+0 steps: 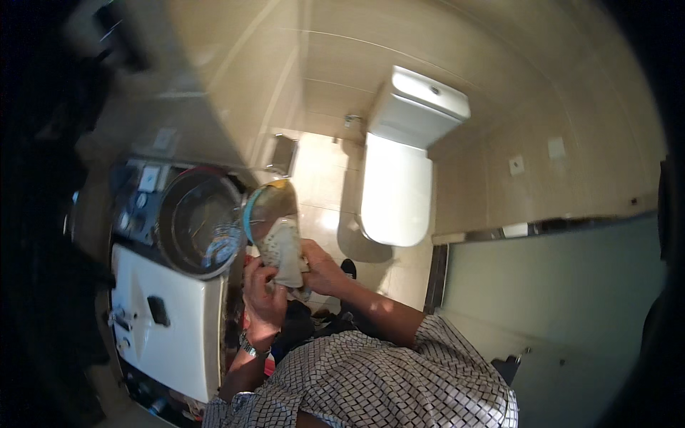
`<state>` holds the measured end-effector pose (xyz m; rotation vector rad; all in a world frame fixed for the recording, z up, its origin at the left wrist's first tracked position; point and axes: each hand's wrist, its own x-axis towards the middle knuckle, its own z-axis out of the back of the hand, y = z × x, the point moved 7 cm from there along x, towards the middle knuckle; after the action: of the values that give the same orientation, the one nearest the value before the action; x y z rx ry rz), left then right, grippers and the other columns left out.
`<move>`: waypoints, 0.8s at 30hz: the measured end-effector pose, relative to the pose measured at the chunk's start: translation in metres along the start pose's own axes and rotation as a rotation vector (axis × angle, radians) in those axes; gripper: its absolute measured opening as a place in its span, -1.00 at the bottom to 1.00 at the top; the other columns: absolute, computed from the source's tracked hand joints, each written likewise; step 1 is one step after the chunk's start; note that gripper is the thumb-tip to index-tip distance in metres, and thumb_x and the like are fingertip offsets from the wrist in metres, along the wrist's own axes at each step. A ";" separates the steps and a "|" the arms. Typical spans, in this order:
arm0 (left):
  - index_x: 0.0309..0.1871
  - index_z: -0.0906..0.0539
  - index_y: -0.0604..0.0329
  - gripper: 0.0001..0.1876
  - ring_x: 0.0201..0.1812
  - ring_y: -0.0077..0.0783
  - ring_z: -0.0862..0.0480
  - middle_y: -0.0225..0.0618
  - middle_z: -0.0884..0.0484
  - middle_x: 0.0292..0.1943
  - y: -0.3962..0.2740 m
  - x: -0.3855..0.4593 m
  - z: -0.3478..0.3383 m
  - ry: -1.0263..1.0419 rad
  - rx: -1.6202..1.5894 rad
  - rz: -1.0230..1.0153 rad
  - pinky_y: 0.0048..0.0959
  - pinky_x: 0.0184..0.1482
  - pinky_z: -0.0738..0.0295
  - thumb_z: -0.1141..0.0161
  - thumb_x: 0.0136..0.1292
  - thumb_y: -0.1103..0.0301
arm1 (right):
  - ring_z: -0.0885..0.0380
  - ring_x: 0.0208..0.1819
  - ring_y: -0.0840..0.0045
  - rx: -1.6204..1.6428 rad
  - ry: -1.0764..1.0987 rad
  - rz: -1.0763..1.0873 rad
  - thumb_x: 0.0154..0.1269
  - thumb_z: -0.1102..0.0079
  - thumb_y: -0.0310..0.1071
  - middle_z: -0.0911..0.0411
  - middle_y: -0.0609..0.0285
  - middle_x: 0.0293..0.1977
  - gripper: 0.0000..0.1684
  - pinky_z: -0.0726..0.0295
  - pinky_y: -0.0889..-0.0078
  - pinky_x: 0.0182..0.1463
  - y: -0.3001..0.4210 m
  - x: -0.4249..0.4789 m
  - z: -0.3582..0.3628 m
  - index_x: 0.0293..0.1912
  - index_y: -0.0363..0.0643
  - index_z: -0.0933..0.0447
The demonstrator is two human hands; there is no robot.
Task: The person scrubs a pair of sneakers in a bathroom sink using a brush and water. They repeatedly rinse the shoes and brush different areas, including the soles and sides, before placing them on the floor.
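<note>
In front of me, beside the counter's edge, I hold a rounded object point(272, 202) with a teal rim and a yellow patch at its far end; its exact kind is unclear. A pale spotted cloth point(282, 249) covers its near part. My left hand point(265, 299), with a metal-band watch on the wrist, bends its fingers against the cloth's left side. From the right, my right hand point(322, 270) grips the cloth and the object's near end, its fingertips partly hidden. Close by on the left, a large round basin point(174, 214) appears to hold water with bright reflections.
A white washbasin point(179, 342) with a chrome tap point(119, 318) lies left, on a dark counter point(140, 222) with small items. Ahead stands a white toilet point(398, 187), lid down, near a small bin point(282, 154). A frosted glass panel point(535, 289) bounds the right.
</note>
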<state>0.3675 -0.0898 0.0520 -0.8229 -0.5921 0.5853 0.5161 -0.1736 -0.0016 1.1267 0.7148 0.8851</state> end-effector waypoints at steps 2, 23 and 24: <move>0.07 -0.55 0.31 -0.75 0.08 0.15 -0.70 0.14 -0.57 0.24 0.002 0.006 -0.022 0.059 -0.109 0.073 -0.22 -0.03 -0.70 -0.19 0.34 0.59 | -0.55 0.24 -0.06 -0.148 0.036 -0.139 0.17 -0.52 -0.27 -0.52 -0.18 0.18 -0.29 -0.56 0.00 0.31 -0.042 -0.007 -0.001 0.28 -0.23 -0.48; 0.20 -0.56 0.19 -0.65 -0.13 0.23 -0.73 0.09 -0.71 -0.10 0.019 0.047 -0.131 0.270 0.060 0.022 0.03 -0.08 -0.63 -0.17 0.35 0.53 | -0.74 -0.10 0.41 0.099 -0.249 -0.309 0.33 -0.35 -0.37 -0.79 0.10 -0.11 -0.61 -0.71 0.27 0.05 -0.142 -0.017 0.058 0.14 -0.18 -0.66; 0.18 -0.55 0.16 -0.67 -0.07 0.27 -0.70 0.09 -0.70 -0.08 0.019 0.049 -0.131 0.262 0.079 0.023 0.12 -0.04 -0.60 -0.16 0.36 0.48 | -0.76 -0.10 0.35 0.104 -0.208 -0.351 0.36 -0.31 -0.36 -0.79 0.03 -0.11 -0.63 -0.71 0.22 0.05 -0.152 -0.017 0.054 0.14 -0.19 -0.66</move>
<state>0.4858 -0.1111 -0.0226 -0.8171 -0.3186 0.5082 0.5890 -0.2393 -0.1312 1.1223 0.7627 0.4312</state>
